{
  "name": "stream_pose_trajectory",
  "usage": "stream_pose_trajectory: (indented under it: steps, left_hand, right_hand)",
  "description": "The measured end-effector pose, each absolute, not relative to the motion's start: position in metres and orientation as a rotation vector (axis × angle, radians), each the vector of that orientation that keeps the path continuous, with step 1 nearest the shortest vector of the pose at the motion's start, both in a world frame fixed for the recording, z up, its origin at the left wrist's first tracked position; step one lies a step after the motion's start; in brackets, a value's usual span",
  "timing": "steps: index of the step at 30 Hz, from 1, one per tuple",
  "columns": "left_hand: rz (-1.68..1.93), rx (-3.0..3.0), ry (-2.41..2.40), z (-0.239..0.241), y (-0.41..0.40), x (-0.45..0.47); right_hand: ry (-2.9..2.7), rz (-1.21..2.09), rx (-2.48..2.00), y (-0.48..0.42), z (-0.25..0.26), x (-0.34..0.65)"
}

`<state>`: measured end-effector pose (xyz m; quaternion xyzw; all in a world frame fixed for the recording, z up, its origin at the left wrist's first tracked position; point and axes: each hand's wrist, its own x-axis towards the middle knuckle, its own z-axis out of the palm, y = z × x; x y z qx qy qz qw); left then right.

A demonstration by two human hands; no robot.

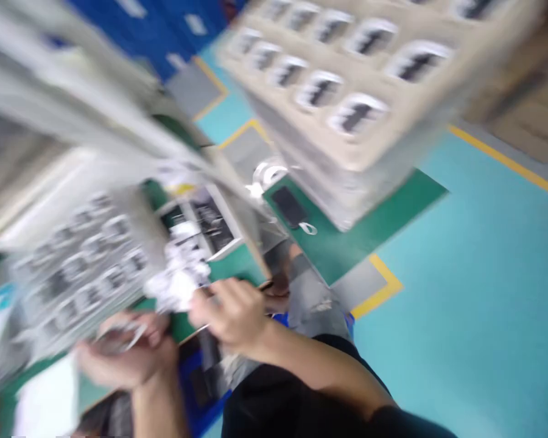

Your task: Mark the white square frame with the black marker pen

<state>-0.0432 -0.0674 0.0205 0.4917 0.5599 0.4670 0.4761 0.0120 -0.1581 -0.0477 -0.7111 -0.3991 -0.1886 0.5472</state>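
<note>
The view is tilted and badly blurred by motion. My left hand (128, 356) is low at the left, fingers curled around a thin pale, shiny item whose kind I cannot tell. My right hand (231, 313) is just right of it, fingers bent near a crumpled white clump (180, 280) on the green table (342, 243); whether it grips anything is unclear. A beige tray of white-and-black parts (82, 267) lies beside my left hand.
A tall stack of beige trays with several white-and-black parts (347, 79) stands at the table's far end. A black flat item (288, 205) lies on the green surface. The teal floor (475, 292) with yellow lines is on the right. Grey frame bars (73, 103) cross the upper left.
</note>
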Motion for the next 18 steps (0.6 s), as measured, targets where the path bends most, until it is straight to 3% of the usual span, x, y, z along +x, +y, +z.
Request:
stream_pose_trajectory:
  steps: [5, 18]
  left_hand:
    - [1.108, 1.077, 0.858, -0.005, -0.028, -0.083]
    - [0.768, 0.834, 0.428, -0.017, 0.010, -0.106]
  right_hand:
    - [-1.036, -0.210, -1.412, -0.168, -0.035, 0.045]
    - [-0.902, 0.248, -1.082, -0.088, -0.007, 0.001]
